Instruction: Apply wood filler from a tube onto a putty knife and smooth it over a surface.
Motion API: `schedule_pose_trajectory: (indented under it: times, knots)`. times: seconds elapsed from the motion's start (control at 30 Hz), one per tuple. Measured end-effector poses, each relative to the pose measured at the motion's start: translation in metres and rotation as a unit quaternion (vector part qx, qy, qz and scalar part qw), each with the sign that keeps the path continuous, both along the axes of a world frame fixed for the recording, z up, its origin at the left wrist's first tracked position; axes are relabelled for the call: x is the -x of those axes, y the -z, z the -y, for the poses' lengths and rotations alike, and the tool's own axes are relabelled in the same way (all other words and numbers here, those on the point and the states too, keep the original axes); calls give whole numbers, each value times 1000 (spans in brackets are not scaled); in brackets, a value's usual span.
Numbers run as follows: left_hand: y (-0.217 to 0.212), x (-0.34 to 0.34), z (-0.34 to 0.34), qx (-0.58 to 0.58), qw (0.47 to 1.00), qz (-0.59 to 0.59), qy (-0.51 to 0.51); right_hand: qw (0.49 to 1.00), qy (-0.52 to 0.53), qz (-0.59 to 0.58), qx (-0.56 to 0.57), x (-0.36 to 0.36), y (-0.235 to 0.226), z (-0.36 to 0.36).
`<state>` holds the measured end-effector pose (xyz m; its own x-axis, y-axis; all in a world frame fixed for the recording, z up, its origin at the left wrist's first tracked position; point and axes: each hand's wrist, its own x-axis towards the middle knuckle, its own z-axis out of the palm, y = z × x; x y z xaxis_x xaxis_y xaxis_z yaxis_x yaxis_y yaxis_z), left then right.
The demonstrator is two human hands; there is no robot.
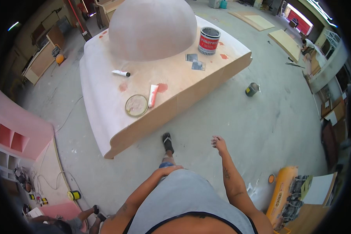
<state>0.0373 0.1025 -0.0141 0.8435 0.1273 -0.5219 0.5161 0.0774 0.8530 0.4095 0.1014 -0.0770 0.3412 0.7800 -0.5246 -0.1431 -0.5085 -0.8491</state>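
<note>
Your right hand (219, 143) is released, fingers loosely parted; your left hand (170, 170) rests at your shirt front (183, 191), its grip not determinable. Judged a pause between handling steps; any pick-up calls for reaching over the near edge of the counter (160, 74), where the red-and-white tube (153, 96) and round lid (136, 105) lie. The red-labelled tin (209, 41) stands near its right edge, contents indistinct. The dome's (153, 33) top is cut off.

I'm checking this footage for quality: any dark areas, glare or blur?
Head view: corners fall to black; the long white strip light at upper left glares; the red-labelled cylindrical metal can looks fairly crisp; the bare right hand shows limited finger detail.
</note>
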Motion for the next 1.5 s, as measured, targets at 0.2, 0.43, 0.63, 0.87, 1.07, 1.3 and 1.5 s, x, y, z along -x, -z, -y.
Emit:
schedule_pose_trajectory:
  times: [0.2, 0.43, 0.63, 0.87, 1.07, 1.3, 1.5]
  knots:
    - [43, -63, -190, 34, 988, -15, -153, 990, -16, -30, 140, -3, 73, -65]
    - [32, -105, -334, -127, 987, -14, 95, 885, -297, 325, 153, -90, 119, -79]
    - [-39, -116, -360, -41, 981, 49, -181, 982, -154, -52, 95, -132, -44, -298]
    - [-69, -172, -382, -85, 910, -49, -403, 790, -604, -95, -52, -97, -218, -591]
    - [-79, -193, -360, -153, 863, -119, -467, 632, -754, -33, -176, 39, -246, -709]
    - [-130, -112, -391, -265, 661, -206, -671, 647, -734, -143, -151, 135, -199, -633]
    - [-81, 55, -490, -297, 396, -126, -860, 527, -838, -105, -94, 101, -183, -583]
